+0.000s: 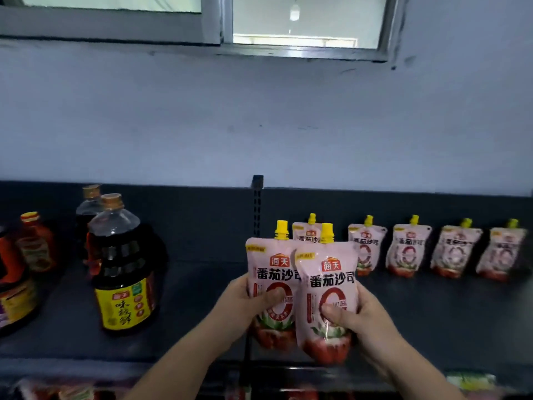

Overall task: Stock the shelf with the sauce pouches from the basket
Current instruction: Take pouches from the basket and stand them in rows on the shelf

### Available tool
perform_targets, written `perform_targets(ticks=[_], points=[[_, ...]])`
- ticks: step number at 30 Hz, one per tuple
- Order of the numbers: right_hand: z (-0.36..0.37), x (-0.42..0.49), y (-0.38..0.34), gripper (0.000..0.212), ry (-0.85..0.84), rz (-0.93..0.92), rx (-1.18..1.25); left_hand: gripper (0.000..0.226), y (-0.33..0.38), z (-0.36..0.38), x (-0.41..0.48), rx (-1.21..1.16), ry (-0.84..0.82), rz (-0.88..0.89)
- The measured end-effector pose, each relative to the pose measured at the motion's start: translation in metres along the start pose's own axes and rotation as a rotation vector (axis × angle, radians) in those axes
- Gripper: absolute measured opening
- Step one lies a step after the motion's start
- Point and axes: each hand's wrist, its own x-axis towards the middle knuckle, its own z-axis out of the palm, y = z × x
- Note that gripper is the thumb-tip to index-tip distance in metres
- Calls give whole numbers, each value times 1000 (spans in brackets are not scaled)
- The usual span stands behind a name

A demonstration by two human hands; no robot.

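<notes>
I hold two pink sauce pouches with yellow caps upright over the front of the dark top shelf [432,313]. My left hand [248,301] grips the left pouch [269,272]. My right hand [357,316] grips the right pouch [328,295], which overlaps the left one. Along the shelf's back stand several more pouches in a row: one [308,233] partly hidden behind the held pair, then others [364,245] [408,248] [455,251] [501,254] to the right. The basket is out of view.
Left of a black upright divider [256,209], big dark sauce bottles [122,272] and smaller ones [36,243] fill the shelf. A pale wall and a window [302,21] rise behind. A lower shelf with red packs [57,391] shows at the bottom edge.
</notes>
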Motion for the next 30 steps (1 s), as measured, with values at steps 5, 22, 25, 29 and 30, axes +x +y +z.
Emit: perform_targets(ticks=[5, 22, 25, 29, 30], points=[[-29, -2, 5, 56, 126, -10, -4, 39, -20, 20, 48, -24, -131, -41], [-113, 67, 74, 59, 246, 149, 11, 80, -103, 34, 148, 454, -173, -131], [-126, 82, 74, 56, 196, 175, -3, 76, -111, 33, 157, 422, -93, -100], [-132, 104, 75, 54, 178, 215, -16, 66, -118, 36, 177, 389, 117, -52], [-133, 108, 77, 51, 188, 224, -6, 66, -119, 37, 182, 394, 170, -47]])
